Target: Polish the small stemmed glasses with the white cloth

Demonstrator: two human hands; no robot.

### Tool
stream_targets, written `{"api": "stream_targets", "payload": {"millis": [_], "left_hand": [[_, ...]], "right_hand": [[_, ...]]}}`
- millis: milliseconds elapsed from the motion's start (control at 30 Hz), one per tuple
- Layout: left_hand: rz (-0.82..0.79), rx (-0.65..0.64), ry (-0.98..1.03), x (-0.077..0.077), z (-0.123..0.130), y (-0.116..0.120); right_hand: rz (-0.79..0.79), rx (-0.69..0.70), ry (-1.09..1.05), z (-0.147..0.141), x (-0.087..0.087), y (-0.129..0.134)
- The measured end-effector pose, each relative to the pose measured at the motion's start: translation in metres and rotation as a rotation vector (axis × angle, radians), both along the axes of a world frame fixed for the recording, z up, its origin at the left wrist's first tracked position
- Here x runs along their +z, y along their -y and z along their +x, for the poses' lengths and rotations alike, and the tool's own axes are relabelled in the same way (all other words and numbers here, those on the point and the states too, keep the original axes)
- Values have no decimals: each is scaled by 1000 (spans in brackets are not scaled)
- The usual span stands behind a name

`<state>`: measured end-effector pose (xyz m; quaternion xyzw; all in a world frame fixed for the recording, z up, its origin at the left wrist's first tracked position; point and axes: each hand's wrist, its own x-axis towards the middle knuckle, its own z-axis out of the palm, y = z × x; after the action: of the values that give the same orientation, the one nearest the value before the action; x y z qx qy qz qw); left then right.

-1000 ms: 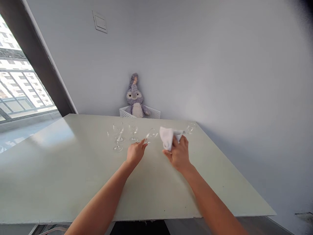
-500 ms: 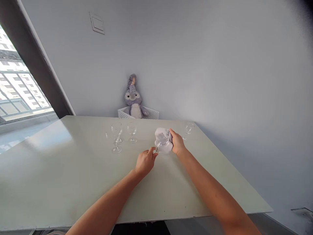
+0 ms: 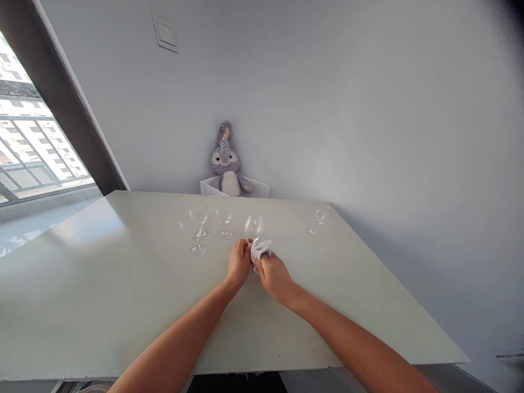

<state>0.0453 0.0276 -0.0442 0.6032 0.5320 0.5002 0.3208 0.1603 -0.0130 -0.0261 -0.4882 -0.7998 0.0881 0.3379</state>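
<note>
Near the middle of the pale table, my left hand is closed on the lower part of a clear stemmed glass, whose bowl points up and away from me. My right hand grips a white cloth bunched against the stem and base of that glass. The base is hidden by the cloth and fingers. Both hands are nearly touching.
Left of the hands on the table stand three more stemmed glasses, one nearest and another closer to the hands. A further glass is at the back right. Behind the table, a plush toy sits in a white basket.
My right hand and the cloth have moved left and down from around the bowl to the stem and base. The glass has turned from pointing right to nearly upright, its bowl now uncovered.
</note>
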Motion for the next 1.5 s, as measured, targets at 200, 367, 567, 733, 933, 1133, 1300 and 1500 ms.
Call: {"api": "stream_targets", "payload": {"millis": [200,367,567,733,933,1133,1300,1500], "left_hand": [[276,284,-56,17,-22,-10],[496,209,-113,14,-16,-2],[548,-92,-208,-4,5,7],[442,-92,-78,-12,5,5],[38,-92,166,-19,8,-3],[-78,-20,308,-16,4,-8],[-95,-26,324,-12,3,-5],[-71,-20,328,-15,4,-6]], "right_hand": [[102,28,425,31,43,17],[-112,-33,47,34,51,-3],[-377,123,-556,6,11,-31],[-318,-243,-577,33,-4,-72],[-243,-538,-452,104,-21,-120],[-249,-610,-378,131,-43,-137],[-249,-622,-354,143,-52,-147],[-249,-638,-353,159,-53,-156]]}}
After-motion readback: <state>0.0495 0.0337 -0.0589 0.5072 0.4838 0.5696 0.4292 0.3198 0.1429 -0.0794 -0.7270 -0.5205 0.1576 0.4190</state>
